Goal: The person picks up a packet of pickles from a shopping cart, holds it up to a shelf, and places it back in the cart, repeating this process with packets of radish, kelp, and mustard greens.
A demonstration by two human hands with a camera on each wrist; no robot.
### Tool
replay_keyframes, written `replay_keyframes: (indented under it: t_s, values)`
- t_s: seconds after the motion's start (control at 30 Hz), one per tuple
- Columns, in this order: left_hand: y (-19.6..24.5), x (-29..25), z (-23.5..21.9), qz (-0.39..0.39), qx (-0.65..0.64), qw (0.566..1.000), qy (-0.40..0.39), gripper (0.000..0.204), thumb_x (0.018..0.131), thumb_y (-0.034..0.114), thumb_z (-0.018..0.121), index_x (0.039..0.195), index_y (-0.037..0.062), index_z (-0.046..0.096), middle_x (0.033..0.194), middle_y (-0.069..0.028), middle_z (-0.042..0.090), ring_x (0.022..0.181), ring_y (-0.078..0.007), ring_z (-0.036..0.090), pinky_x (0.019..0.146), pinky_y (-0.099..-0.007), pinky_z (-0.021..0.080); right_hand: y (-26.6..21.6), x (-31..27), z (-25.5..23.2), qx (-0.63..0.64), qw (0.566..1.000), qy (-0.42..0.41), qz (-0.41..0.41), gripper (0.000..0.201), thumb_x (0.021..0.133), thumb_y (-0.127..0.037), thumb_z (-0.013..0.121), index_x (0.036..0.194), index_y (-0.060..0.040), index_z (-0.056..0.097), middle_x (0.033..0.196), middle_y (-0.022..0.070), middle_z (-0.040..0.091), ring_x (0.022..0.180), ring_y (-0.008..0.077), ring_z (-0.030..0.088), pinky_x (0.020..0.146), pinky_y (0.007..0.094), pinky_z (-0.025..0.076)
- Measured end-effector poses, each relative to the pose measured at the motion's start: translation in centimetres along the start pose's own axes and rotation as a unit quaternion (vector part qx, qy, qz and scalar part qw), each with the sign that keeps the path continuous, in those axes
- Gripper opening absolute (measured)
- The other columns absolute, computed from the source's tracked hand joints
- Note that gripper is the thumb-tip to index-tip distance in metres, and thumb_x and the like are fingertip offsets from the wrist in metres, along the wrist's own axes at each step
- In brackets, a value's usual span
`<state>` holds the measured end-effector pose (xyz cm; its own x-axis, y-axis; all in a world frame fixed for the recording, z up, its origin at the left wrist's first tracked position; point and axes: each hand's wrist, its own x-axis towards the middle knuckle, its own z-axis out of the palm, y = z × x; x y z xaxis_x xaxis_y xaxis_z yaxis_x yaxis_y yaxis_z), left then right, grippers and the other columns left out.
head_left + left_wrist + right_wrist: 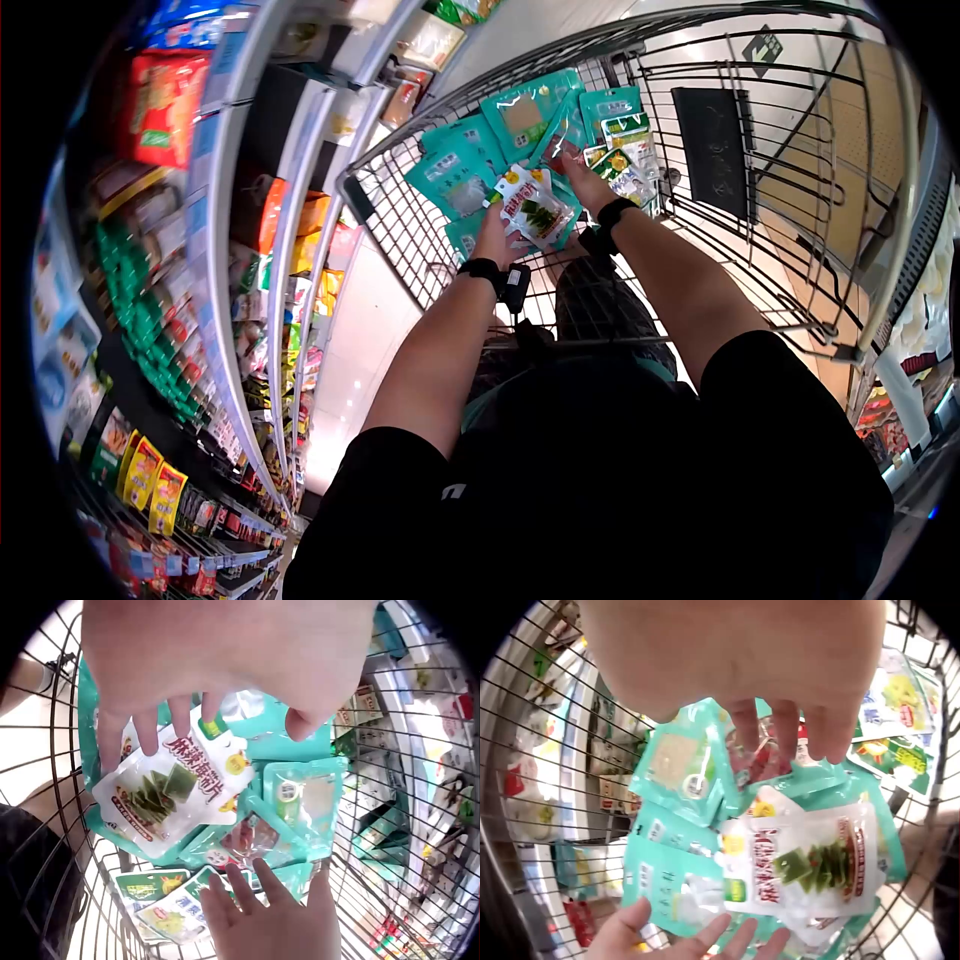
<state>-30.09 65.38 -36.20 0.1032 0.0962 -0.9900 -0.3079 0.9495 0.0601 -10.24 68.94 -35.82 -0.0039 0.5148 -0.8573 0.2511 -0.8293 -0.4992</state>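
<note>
A white packet with a picture of green kelp slices lies on several teal packets in a wire shopping cart. My left hand is at the near left side of this pile. In the left wrist view its fingers reach over the edge of the white packet, thumb held apart. The right hand is at the other side. Seen from the right wrist, its extended fingers rest over a teal packet with reddish contents. Part of that packet is hidden behind the fingers.
Green-and-white packets lie at the right of the pile. Around them rises the cart's black wire basket, with a dark panel farther right. Shelves of packaged goods run along the left.
</note>
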Motion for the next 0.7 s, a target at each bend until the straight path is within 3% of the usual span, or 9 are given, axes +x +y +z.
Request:
replay_keyframes:
  t_s: [0.1, 0.23, 0.3, 0.37, 0.43, 0.53, 0.57, 0.63, 0.7]
  values:
    - [-0.8, 1.9, 1.2, -0.013, 0.023, 1.0, -0.013, 0.062, 0.082, 0.051, 0.052, 0.131, 0.0148, 0.038, 0.132, -0.0072, 0.035, 0.121, -0.0309, 0.035, 0.095, -0.0579, 0.033, 3.1, 2.1, 1.0, -0.058, 0.995, 0.023, -0.072, 0.071, 0.093, -0.057, 0.023, 0.123, 0.002, 0.05, 0.122, 0.0293, 0.051, 0.117, 0.0398, 0.047, 0.098, 0.0399, 0.035]
    - [-2.0, 4.5, 1.5, 0.007, 0.063, 0.996, 0.059, 0.055, 0.084, 0.047, 0.051, 0.127, 0.0139, 0.042, 0.126, -0.0064, 0.042, 0.116, -0.0281, 0.041, 0.09, -0.0514, 0.039, 6.6, 4.0, 3.5, -0.021, 0.999, -0.037, 0.027, 0.079, 0.091, -0.063, 0.031, 0.126, 0.0064, 0.045, 0.119, 0.0249, 0.056, 0.113, 0.0335, 0.052, 0.096, 0.0373, 0.038]
    - [-2.6, 4.9, 1.4, 0.013, 0.071, 0.992, 0.105, 0.054, 0.084, 0.045, 0.051, 0.127, 0.0133, 0.042, 0.125, -0.0063, 0.043, 0.115, -0.0272, 0.043, 0.089, -0.0491, 0.041, 7.6, 4.4, 4.8, -0.054, 0.998, 0.008, 0.01, 0.072, 0.091, -0.059, 0.033, 0.113, 0.0059, 0.055, 0.111, 0.0283, 0.058, 0.107, 0.0414, 0.054, 0.093, 0.0419, 0.041]
    - [-3.1, 5.1, 1.1, 0.042, 0.067, 0.997, -0.015, 0.051, 0.086, 0.041, 0.051, 0.126, 0.0111, 0.043, 0.125, -0.0067, 0.044, 0.114, -0.0249, 0.045, 0.085, -0.0466, 0.043, 7.6, 4.3, 5.0, -0.007, 0.999, 0.009, 0.033, 0.065, 0.088, -0.055, 0.045, 0.111, 0.0046, 0.056, 0.109, 0.0277, 0.059, 0.104, 0.04, 0.057, 0.089, 0.0401, 0.045]
    - [-3.2, 5.4, 0.9, 0.053, 0.125, 0.991, 0.013, 0.044, 0.087, 0.035, 0.05, 0.123, 0.0097, 0.047, 0.123, -0.0073, 0.047, 0.113, -0.0218, 0.047, 0.084, -0.0454, 0.044, 7.3, 3.6, 4.4, -0.057, 0.998, -0.001, -0.005, 0.058, 0.084, -0.047, 0.053, 0.112, 0.0037, 0.056, 0.108, 0.0272, 0.06, 0.104, 0.0384, 0.058, 0.089, 0.0392, 0.045]
    - [-4.0, 6.4, 0.4, 0.109, 0.116, 0.976, 0.147, 0.04, 0.084, 0.025, 0.055, 0.107, -0.0076, 0.053, 0.099, -0.0142, 0.06, 0.079, -0.0223, 0.06, 0.069, -0.0342, 0.048, 7.0, 3.3, 4.0, -0.089, 0.996, 0.011, 0.002, 0.055, 0.08, -0.042, 0.056, 0.113, 0.0024, 0.056, 0.108, 0.0257, 0.061, 0.103, 0.0371, 0.058, 0.089, 0.0393, 0.045]
    - [-4.2, 6.8, -0.1, 0.108, 0.116, 0.976, 0.146, 0.04, 0.084, 0.025, 0.055, 0.107, -0.0076, 0.053, 0.099, -0.0142, 0.06, 0.079, -0.0223, 0.06, 0.069, -0.0342, 0.048, 7.1, 3.3, 3.9, -0.089, 0.996, 0.012, 0.003, 0.055, 0.08, -0.042, 0.056, 0.113, 0.0024, 0.056, 0.108, 0.0257, 0.061, 0.103, 0.0371, 0.058, 0.089, 0.0393, 0.045]
    - [-3.0, 5.3, 0.2, 0.01, 0.087, 0.994, 0.068, 0.039, 0.084, 0.032, 0.054, 0.114, 0.0067, 0.053, 0.109, -0.0073, 0.055, 0.098, -0.0191, 0.053, 0.08, -0.0416, 0.043, 7.5, 3.6, 3.8, -0.114, 0.993, -0.001, 0.022, 0.052, 0.081, -0.04, 0.056, 0.113, 0.0012, 0.056, 0.107, 0.0242, 0.061, 0.103, 0.0362, 0.059, 0.089, 0.0391, 0.045]
    - [-3.0, 5.3, -0.2, 0.033, 0.101, 0.992, 0.062, 0.038, 0.084, 0.031, 0.055, 0.113, 0.0068, 0.053, 0.108, -0.0078, 0.054, 0.096, -0.0198, 0.053, 0.08, -0.0406, 0.043, 8.3, 3.6, 3.9, -0.106, 0.994, -0.006, 0.025, 0.053, 0.082, -0.041, 0.057, 0.115, 0.0003, 0.054, 0.105, 0.0233, 0.062, 0.099, 0.0335, 0.061, 0.086, 0.0382, 0.046]
